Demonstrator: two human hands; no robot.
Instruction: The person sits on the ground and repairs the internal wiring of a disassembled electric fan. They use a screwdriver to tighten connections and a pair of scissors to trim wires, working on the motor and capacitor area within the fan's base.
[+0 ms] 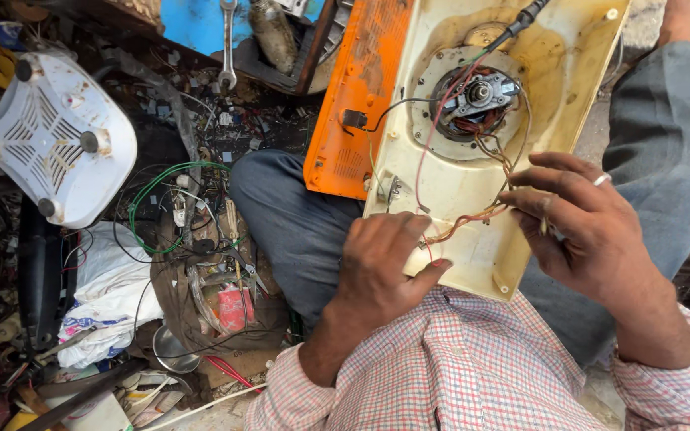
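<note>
Daylit floor [281, 120] strewn with wires, scrap, tools.
</note>
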